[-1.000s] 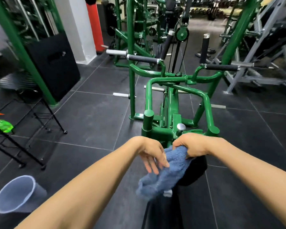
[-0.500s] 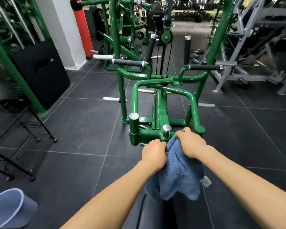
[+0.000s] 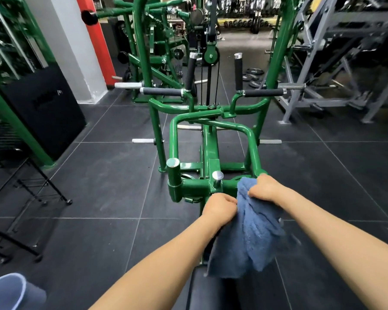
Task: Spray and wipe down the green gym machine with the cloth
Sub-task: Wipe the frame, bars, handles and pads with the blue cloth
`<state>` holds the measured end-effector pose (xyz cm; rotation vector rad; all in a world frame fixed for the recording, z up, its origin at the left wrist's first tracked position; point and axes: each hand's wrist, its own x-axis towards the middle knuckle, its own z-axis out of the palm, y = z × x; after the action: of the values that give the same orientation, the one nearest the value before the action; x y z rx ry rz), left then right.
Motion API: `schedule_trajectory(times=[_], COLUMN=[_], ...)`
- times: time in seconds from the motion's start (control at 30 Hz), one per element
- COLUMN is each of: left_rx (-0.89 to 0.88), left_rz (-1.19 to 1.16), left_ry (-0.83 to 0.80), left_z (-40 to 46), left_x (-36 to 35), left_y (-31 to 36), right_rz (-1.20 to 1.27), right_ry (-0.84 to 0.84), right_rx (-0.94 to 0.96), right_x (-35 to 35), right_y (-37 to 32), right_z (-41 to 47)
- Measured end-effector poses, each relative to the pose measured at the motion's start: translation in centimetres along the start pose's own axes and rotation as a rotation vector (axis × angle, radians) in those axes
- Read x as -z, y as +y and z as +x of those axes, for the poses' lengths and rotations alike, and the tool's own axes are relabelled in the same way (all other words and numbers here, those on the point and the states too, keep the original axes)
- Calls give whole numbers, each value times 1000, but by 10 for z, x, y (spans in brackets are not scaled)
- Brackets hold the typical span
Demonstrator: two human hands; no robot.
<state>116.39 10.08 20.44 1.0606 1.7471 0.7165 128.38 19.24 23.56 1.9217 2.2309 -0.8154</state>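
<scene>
Left hand (image 3: pixel 220 206) and right hand (image 3: pixel 264 190) both clench the blue cloth (image 3: pixel 249 238); it hangs against the green machine (image 3: pixel 195 186).

Head view, forward-down, close over hands (image 3: pixel 220 209)

Blue cloth (image 3: pixel 253 233), green machine (image 3: pixel 197 186), red-and-white pillar (image 3: pixel 76 48), dark grey floor tiles (image 3: pixel 110 175)

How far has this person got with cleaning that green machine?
Nothing shows which parts are already sprayed or wiped. In hand: both the left hand and right hand grip the blue cloth at the green machine's near crossbar. Left, as far as I can tell: the frame and black handles beyond.
</scene>
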Motion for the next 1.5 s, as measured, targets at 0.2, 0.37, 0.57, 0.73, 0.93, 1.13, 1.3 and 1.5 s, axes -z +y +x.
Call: schedule_trajectory(times=[0.2, 0.37, 0.57, 0.73, 0.93, 1.13, 1.3, 1.5], left_rx=[-133, -140, -115, -314, -363, -343, -365, -430], left_rz=[899, 830, 921, 910, 896, 896, 898, 904], left_ry=[116, 110, 126, 108, 68, 42, 59, 132], left_z=[7, 8, 12, 15, 19, 15, 17, 15], left_x=[15, 4, 3, -5, -4, -2, -4, -6], left_y=[-25, -56, -51, -53, -64, -63, -65, -70], right_rz=[-106, -187, -224, -551, -165, 92, -152, 245], right_ry=[37, -45, 2, -87, -199, -77, -82, -119], right_rx=[375, 325, 214, 359, 317, 236, 382, 330], right_x=[-52, -54, -50, -36, -42, -54, -45, -55], right_y=[-32, -26, -19, -25, -21, 12, 13, 33], right_z=[-21, -2, 16, 4, 17, 25, 23, 36])
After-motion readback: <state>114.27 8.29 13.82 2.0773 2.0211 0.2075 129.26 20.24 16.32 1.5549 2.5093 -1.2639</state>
